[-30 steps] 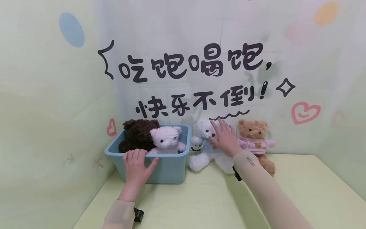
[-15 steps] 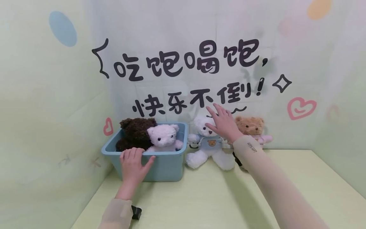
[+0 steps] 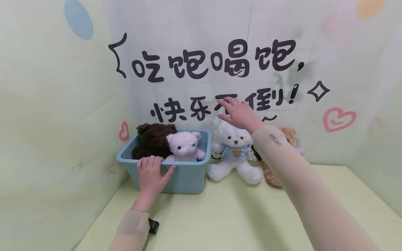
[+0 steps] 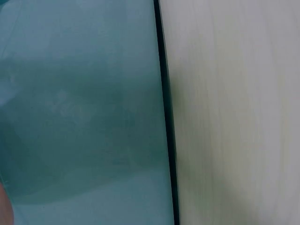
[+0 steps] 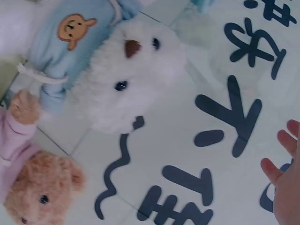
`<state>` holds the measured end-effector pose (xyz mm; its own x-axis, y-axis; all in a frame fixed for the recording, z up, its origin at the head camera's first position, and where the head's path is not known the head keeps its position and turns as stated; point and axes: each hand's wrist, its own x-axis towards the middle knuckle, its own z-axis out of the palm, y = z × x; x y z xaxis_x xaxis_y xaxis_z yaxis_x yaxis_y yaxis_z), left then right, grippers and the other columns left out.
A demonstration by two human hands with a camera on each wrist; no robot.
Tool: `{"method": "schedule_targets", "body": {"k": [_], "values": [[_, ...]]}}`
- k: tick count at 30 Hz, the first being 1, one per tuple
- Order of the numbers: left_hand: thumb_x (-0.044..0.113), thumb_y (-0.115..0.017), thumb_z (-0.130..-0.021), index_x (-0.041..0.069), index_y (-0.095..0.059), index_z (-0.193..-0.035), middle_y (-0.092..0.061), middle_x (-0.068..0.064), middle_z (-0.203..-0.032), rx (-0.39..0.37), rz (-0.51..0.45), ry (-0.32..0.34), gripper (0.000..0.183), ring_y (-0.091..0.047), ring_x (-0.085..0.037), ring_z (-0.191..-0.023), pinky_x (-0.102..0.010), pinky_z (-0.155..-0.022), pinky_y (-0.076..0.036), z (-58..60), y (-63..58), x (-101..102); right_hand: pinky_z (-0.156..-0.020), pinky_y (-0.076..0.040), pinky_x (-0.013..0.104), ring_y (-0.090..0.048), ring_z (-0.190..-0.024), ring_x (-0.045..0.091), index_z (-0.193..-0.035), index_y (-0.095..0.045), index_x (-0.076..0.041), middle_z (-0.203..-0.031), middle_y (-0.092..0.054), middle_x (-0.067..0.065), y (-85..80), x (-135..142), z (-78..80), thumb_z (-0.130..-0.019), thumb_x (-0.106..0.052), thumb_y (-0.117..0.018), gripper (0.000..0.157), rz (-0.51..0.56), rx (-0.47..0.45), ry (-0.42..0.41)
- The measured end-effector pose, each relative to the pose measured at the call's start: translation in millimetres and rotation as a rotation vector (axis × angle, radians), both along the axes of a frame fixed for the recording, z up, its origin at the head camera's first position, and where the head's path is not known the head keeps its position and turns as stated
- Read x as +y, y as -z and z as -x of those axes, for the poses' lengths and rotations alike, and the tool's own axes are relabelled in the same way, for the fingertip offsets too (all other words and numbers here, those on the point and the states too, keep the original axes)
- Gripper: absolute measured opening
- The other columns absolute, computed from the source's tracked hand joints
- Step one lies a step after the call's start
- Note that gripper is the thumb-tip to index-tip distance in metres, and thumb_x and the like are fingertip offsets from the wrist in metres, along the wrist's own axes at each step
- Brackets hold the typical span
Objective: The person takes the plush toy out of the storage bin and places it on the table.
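In the head view my left hand (image 3: 154, 176) holds the front rim of a blue storage bin (image 3: 185, 178), fingers bent over the edge and thumb along the outside. Inside the bin sit a dark brown teddy bear (image 3: 155, 137) and a smaller whitish-pink teddy bear (image 3: 184, 146). My right hand (image 3: 239, 113) is raised, holding nothing, fingers extended, above the head of a white teddy bear (image 3: 236, 154) in a blue hoodie. The right wrist view shows that white bear's face and my right fingers (image 5: 271, 169) apart from it. Bin wall (image 4: 84, 117) fills much of the left wrist view.
A tan teddy bear (image 3: 288, 136) in a pink top sits right of the white bear, partly hidden by my right sleeve (image 3: 282, 157). Behind them stands a wall (image 3: 194, 28) with black lettering. A pale table (image 3: 194, 223) lies under everything.
My right hand has risen from in front of the white bear to above its head, uncovering its face. The left hand stays on the bin rim. The head view has shifted slightly.
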<state>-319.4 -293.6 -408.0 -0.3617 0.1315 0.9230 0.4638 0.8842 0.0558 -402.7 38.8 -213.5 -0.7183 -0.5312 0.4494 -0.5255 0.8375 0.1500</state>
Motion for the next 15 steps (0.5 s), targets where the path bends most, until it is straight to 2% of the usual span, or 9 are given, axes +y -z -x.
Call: {"method": "schedule_targets", "body": {"k": [4,7,11,15], "values": [[0.067,-0.04,-0.091,0.005,-0.051,-0.09,-0.048,-0.011,-0.083,-0.01,0.019,-0.01,0.064,-0.043,-0.034,-0.083,-0.054,-0.087,-0.027,-1.8,0.2,-2,-0.103,-0.03,0.056,-0.036,-0.135,0.033,-0.152,-0.03,-0.016,-0.15,-0.035,0.014,-12.2,-11,0.9,-0.099,-0.05,-0.045,0.064,-0.027,-0.046,0.026],[0.067,-0.041,-0.092,0.005,-0.051,-0.09,-0.048,-0.011,-0.083,-0.016,0.029,-0.015,0.063,-0.043,-0.034,-0.083,-0.055,-0.088,-0.027,-1.8,0.6,-3,-0.103,-0.032,0.055,-0.041,-0.132,0.033,-0.151,-0.032,-0.015,-0.148,-0.039,0.014,-15.4,-22,2.8,-0.097,-0.047,-0.051,0.065,-0.058,-0.091,0.035],[0.067,-0.04,-0.092,0.004,-0.052,-0.092,-0.049,-0.011,-0.083,-0.017,0.028,-0.018,0.063,-0.043,-0.034,-0.083,-0.054,-0.088,-0.028,-2.8,0.9,-4,-0.103,-0.034,0.051,-0.048,-0.126,0.033,-0.149,-0.037,-0.014,-0.143,-0.045,0.015,-13.4,-42,3.2,-0.092,-0.042,-0.063,0.068,-0.106,-0.201,0.029],[0.066,-0.041,-0.093,0.005,-0.053,-0.092,-0.049,-0.011,-0.084,-0.011,0.026,-0.013,0.062,-0.043,-0.033,-0.082,-0.054,-0.087,-0.028,-3.4,0.1,-3,-0.106,-0.032,0.048,-0.044,-0.13,0.032,-0.148,-0.039,-0.014,-0.146,-0.043,0.014,-5.9,-63,2.1,-0.087,-0.04,-0.07,0.073,-0.1,-0.316,0.006]]}}
